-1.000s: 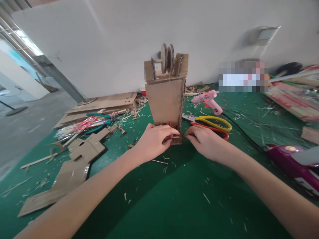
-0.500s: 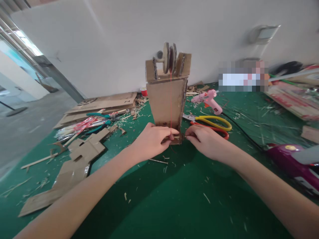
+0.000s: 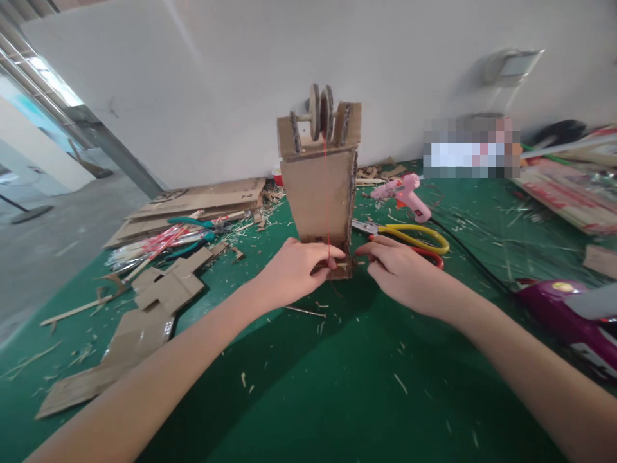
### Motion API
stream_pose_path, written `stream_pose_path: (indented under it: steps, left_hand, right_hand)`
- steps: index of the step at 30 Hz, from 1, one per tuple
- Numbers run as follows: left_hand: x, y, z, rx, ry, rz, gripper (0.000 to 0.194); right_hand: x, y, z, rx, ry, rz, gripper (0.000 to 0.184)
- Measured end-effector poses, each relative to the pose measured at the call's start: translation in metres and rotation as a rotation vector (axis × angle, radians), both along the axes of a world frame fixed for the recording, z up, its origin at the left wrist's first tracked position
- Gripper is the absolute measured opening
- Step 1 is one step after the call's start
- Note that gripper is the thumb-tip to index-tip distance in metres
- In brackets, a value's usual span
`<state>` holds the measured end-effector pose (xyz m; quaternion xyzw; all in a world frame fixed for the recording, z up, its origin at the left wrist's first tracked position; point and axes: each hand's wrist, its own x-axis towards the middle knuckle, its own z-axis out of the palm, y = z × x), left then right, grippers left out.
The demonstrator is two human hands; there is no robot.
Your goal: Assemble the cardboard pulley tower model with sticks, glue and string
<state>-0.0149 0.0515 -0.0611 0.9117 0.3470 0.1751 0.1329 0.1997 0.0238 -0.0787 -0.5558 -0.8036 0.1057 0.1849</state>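
Note:
A cardboard tower [image 3: 315, 193] stands upright on the table, with a cardboard pulley wheel [image 3: 315, 112] on a thin rod at its top. Red string [image 3: 326, 193] runs from the wheel down the front to my left hand [image 3: 296, 270]. At the tower's base, its thumb and fingers close around a thin wooden stick [image 3: 341, 264], partly hidden by them. My right hand [image 3: 398, 270] is just right of the base, thumb and fingers parted near the stick's protruding end, holding nothing.
Yellow-and-red-handled pliers [image 3: 414, 236] and a pink glue gun [image 3: 405, 193] lie to the right, a purple tool [image 3: 559, 315] farther right. Cut cardboard [image 3: 168, 286], teal-handled pliers [image 3: 190, 247] and flat cardboard [image 3: 207, 199] lie left. Behind stands a red cup [image 3: 277, 177]. Wood scraps litter the green table [image 3: 337, 399].
My right thumb and fingers have parted and drawn slightly away from the stick's end. The tower's top and wheel have shifted a little left. My left hand stays at the base.

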Motion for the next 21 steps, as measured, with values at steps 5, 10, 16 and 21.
stream_pose_path:
  steps: [5,10,16,21]
  left_hand:
    - [0.000,-0.001,0.001,0.009,0.002,0.018,0.036]
    - [0.001,-0.002,0.002,0.021,0.007,0.030,0.036]
    - [0.000,0.000,0.000,0.011,0.005,0.024,0.036]
    - [0.000,0.002,-0.002,0.006,-0.017,0.001,0.037]
  right_hand:
    - [0.006,0.005,-0.002,0.078,0.018,0.026,0.028]
    - [0.007,0.007,-0.003,0.046,0.001,0.084,0.025]
    - [-0.001,0.000,0.005,0.239,-0.002,-0.027,0.030]
    - [-0.004,-0.009,0.016,0.348,0.116,-0.016,0.024]
